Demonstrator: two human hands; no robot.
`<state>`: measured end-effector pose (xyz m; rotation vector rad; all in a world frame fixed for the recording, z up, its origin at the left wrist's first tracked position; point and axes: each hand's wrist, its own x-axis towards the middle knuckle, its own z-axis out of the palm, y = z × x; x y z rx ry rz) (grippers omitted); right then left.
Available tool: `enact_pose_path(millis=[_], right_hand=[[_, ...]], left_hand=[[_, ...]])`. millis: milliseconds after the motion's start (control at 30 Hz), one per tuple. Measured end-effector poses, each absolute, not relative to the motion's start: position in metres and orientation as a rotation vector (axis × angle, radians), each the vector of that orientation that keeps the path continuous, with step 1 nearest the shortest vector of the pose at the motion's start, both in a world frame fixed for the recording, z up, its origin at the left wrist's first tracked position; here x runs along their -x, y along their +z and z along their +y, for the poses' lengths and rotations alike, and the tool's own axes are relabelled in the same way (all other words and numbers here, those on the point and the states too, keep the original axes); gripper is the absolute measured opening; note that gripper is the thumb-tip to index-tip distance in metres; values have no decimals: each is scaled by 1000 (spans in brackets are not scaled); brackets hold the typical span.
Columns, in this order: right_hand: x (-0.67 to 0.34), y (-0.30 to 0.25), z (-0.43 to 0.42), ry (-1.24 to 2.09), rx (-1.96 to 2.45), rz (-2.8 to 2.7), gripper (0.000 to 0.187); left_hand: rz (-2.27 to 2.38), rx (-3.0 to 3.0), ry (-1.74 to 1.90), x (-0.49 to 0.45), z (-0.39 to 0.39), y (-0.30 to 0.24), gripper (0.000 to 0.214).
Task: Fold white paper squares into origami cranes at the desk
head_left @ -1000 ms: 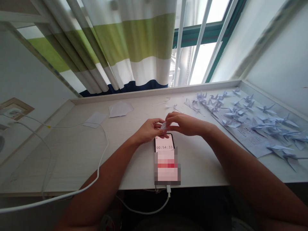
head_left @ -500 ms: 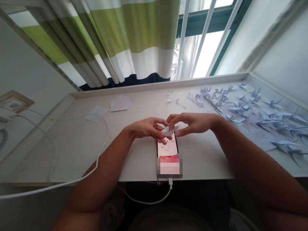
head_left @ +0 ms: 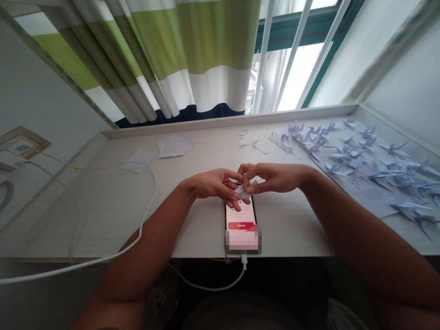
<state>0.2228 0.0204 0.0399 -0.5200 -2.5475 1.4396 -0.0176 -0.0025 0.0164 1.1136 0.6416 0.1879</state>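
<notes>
A small folded piece of white paper (head_left: 243, 193) is held between my two hands, over the upper end of a phone. My left hand (head_left: 220, 187) pinches its left side between thumb and fingers. With thumb and forefinger, my right hand (head_left: 263, 178) grips the paper from the right; the fingertips cover part of it. The phone (head_left: 240, 217) lies on the desk below, its pink screen lit and its lower part blurred out. A white cable (head_left: 244, 262) is plugged into its near end.
Many folded paper cranes (head_left: 347, 153) crowd the desk's right side, some on a printed sheet (head_left: 373, 197). Paper squares (head_left: 176, 145) lie at the back left, scraps (head_left: 254, 145) at the back middle. A white cord (head_left: 151, 183) loops over my left forearm from a wall socket (head_left: 25, 149).
My right thumb and forefinger have moved in onto the paper, and its raised pointed flap is now pressed down. The view has shifted slightly.
</notes>
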Motion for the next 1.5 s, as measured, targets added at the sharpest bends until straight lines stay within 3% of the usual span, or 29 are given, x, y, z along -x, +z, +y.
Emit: enact_pose_path(millis=[300, 567, 1267, 1400, 1500], right_hand=[[-220, 30, 29, 1333, 889, -1950, 25], [-215, 18, 32, 1287, 868, -1858, 41], [-203, 4, 31, 1408, 815, -1678, 33], [-207, 6, 31, 1345, 757, -1748, 40], [-212, 12, 30, 1234, 736, -1866, 31]], left_hand=[[810, -1066, 699, 11, 1, 7, 39], [863, -1067, 860, -1, -4, 5, 43], [841, -1070, 861, -1, -4, 5, 42], [859, -1059, 854, 0, -3, 5, 42], [886, -1090, 836, 5, -1, 7, 40]])
